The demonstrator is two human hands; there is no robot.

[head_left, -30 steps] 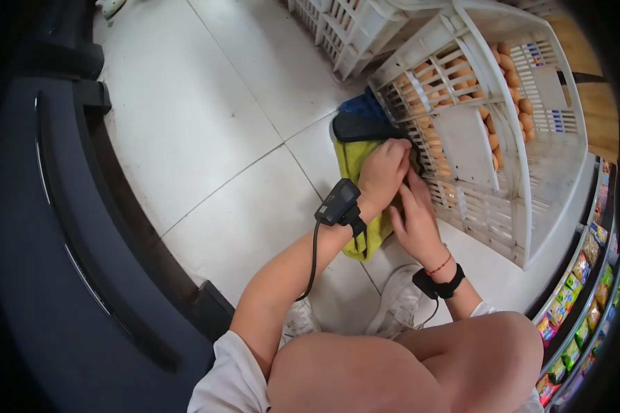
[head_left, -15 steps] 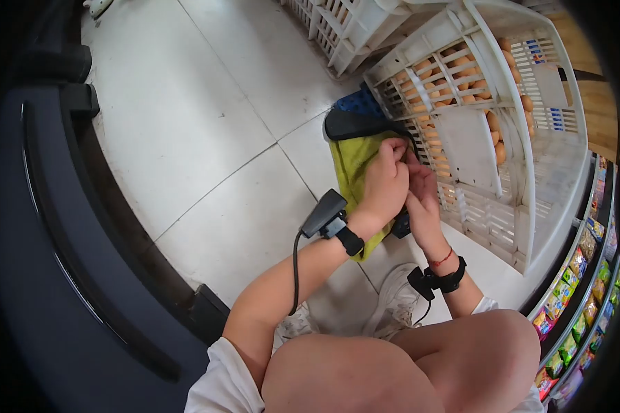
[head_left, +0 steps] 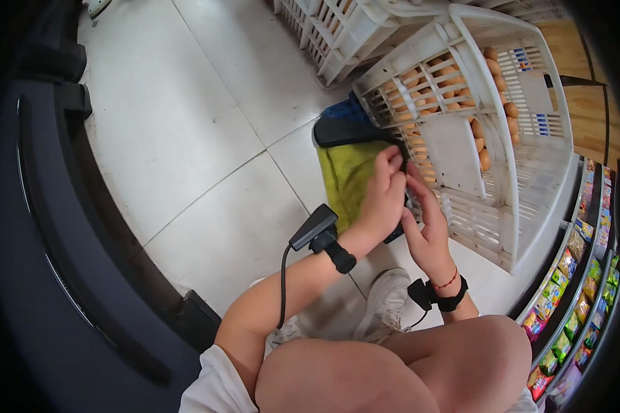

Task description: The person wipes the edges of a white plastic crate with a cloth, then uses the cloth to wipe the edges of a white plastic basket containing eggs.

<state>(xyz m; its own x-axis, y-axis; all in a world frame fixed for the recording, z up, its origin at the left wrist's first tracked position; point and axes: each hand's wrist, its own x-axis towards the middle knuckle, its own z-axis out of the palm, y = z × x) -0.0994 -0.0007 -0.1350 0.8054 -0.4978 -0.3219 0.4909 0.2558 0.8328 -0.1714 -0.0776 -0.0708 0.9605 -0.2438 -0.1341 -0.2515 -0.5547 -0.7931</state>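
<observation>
A yellow-green cloth (head_left: 348, 182) lies on the floor against the crate, with a black-edged item (head_left: 351, 131) and dark blue dotted fabric (head_left: 346, 109) at its far end. Over the right side of this cloth is my left hand (head_left: 384, 196), fingers bent together near a dark edge; what they hold, if anything, is hidden. Close beside it, my right hand (head_left: 428, 224) has its fingers stretched and its thumb apart, with nothing visible in it. Partly covered by my hands is a small dark object (head_left: 395, 235) I cannot identify.
A white plastic crate (head_left: 506, 179) holding brown eggs (head_left: 453, 79) stands right of my hands. Another white crate (head_left: 337, 41) is behind it. Snack packets (head_left: 565, 303) line shelves at the right. A dark cabinet (head_left: 69, 227) runs along the left.
My right hand's fingers have straightened and moved a little apart from my left hand. The cloth shows more below my left wrist's former place. The whole view has shifted slightly.
</observation>
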